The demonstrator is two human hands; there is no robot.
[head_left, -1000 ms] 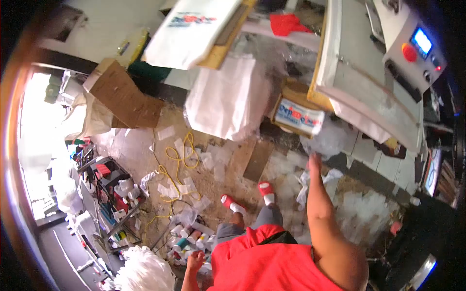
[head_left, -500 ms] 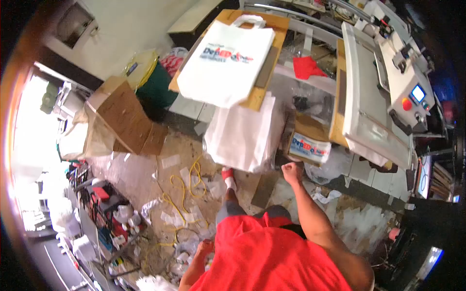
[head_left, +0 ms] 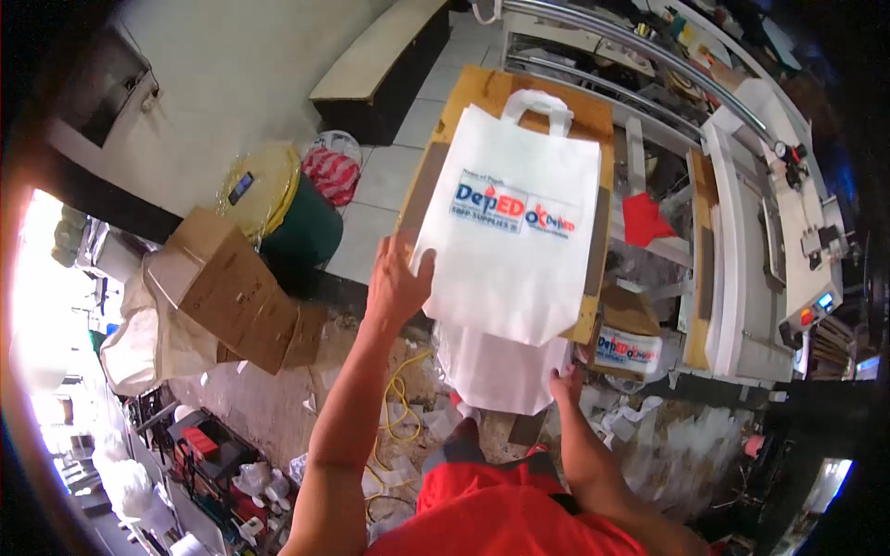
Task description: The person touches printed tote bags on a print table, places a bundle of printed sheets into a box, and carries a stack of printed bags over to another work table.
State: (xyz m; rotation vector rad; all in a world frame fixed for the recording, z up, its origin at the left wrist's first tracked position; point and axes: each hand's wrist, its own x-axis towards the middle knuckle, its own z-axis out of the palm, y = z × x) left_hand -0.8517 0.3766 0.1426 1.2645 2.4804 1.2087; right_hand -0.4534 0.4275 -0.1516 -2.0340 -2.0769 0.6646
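Note:
A white bag with blue and red print [head_left: 514, 269] lies flat on a wooden board [head_left: 586, 116], its handle toward the far end. My left hand [head_left: 399, 287] is at the left edge of this bag, thumb and fingers apart, holding nothing. Below the board's near end hangs or lies a stack of plain white bags [head_left: 505, 371]. At the lower right corner of that stack is my right hand [head_left: 566, 385], its fingers closed on the edge of a plain bag.
Right of the board are a red cloth [head_left: 646, 221], a box with a printed bag [head_left: 626, 350] and a press machine [head_left: 756, 250]. On the left stand a cardboard box [head_left: 227, 287] and a green bin [head_left: 306, 222]. Yellow cord [head_left: 397, 408] and scraps litter the floor.
The view has shifted closer to the board. My left hand has risen from beside my body to the printed bag. My right hand has moved to the plain bags' corner.

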